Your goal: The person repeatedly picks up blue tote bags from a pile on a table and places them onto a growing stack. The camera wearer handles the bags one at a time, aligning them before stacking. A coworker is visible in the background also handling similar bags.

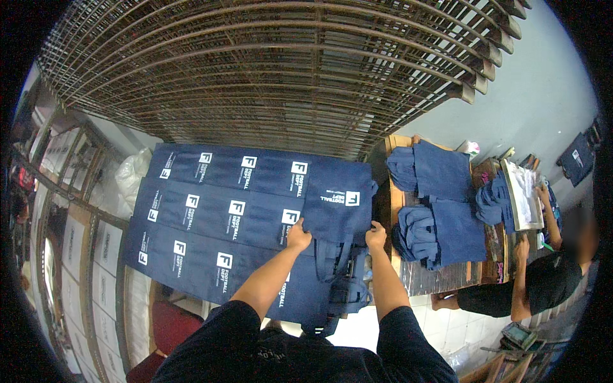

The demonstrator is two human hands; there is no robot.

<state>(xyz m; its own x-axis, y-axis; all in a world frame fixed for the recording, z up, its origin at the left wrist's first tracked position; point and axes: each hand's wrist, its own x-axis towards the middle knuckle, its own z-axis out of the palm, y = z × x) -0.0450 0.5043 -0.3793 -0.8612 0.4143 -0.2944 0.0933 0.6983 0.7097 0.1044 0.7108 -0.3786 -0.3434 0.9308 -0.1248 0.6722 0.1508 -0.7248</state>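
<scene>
My left hand (299,236) and my right hand (376,237) are closed on the two near corners of a navy fabric tote bag (327,217) with a white print. The bag lies spread at the right end of a table, over other bags. Overlapping rows of similar navy printed bags (217,182) cover the table to the left of my hands. Fabric straps (331,265) hang between my forearms, beside more folded navy cloth (350,295). My fingertips are partly hidden by the fabric.
A large rack of wire shelves (255,70) slopes above the table's far side. At right, a wooden bench (469,276) carries stacked navy bags (450,233). Another person there holds a white-framed screen (525,195). A red chair (172,325) stands near left, by shelves of boxes (105,274).
</scene>
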